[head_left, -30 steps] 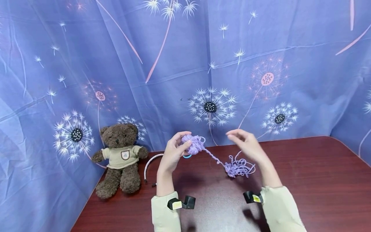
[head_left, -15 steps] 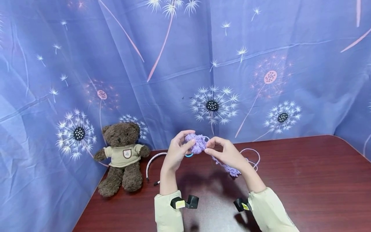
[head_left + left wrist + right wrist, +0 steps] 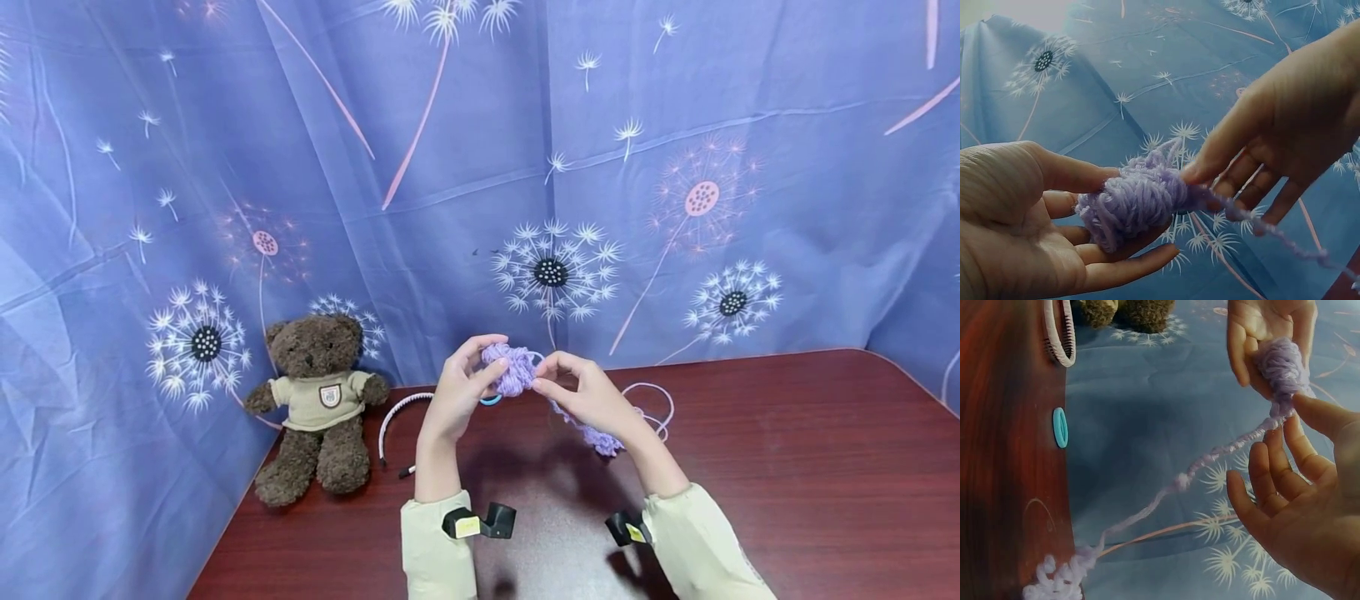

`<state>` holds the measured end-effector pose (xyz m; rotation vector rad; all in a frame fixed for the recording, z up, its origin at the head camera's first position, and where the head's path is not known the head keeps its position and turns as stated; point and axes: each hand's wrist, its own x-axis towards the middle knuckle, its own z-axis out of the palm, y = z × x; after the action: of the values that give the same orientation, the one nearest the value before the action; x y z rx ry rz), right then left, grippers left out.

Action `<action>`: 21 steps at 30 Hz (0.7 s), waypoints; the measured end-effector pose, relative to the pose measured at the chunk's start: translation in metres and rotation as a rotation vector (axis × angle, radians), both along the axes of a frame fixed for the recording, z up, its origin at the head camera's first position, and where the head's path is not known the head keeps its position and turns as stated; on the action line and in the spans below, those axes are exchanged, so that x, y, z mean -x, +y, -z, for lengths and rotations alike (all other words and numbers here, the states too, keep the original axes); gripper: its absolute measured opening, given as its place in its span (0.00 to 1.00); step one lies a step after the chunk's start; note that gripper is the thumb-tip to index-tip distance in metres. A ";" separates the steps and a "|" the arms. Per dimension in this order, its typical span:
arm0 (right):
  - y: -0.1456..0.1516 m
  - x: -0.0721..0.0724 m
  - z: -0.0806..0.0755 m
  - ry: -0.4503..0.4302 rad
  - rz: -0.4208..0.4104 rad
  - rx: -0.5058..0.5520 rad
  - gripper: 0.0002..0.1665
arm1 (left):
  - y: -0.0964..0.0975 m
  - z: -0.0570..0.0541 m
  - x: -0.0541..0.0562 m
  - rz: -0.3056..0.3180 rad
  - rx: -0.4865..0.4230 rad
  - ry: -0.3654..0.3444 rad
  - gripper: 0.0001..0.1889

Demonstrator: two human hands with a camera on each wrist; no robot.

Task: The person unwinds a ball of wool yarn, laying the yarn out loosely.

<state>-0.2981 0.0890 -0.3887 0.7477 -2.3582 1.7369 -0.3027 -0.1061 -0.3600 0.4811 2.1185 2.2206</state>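
Yarn bundle (image 3: 512, 369), lilac, one: raised clear of the tabletop (image 3: 787, 458), between the two hands. Long axis: roughly left to right; one end faces the left palm, the other points to the right fingertips. Appearance: plump, fuzzy, short oblong of thick wound loops; a small loop stands off near its right end. Twisted strand (image 3: 1213, 454): leaves that end, slopes down to a tangled heap (image 3: 602, 442). Left hand (image 3: 459, 389): half closed, thumb and fingers gripping the bundle. Right hand (image 3: 585, 392): thumb and forefinger pinching its strand end, remaining fingers loosely bent.
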 end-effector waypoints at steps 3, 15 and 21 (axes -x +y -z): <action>-0.002 0.000 0.001 0.001 0.006 0.009 0.06 | 0.000 -0.001 0.000 0.004 -0.001 -0.002 0.19; 0.011 0.003 0.001 0.031 0.144 -0.003 0.05 | -0.007 -0.003 -0.003 0.005 -0.018 0.002 0.19; 0.026 0.007 0.001 0.020 0.261 0.008 0.07 | -0.011 -0.003 -0.004 -0.004 -0.028 -0.005 0.20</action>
<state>-0.3055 0.1147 -0.3899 0.4290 -2.3122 1.6207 -0.2988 -0.1175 -0.3568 0.4725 2.0905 2.2543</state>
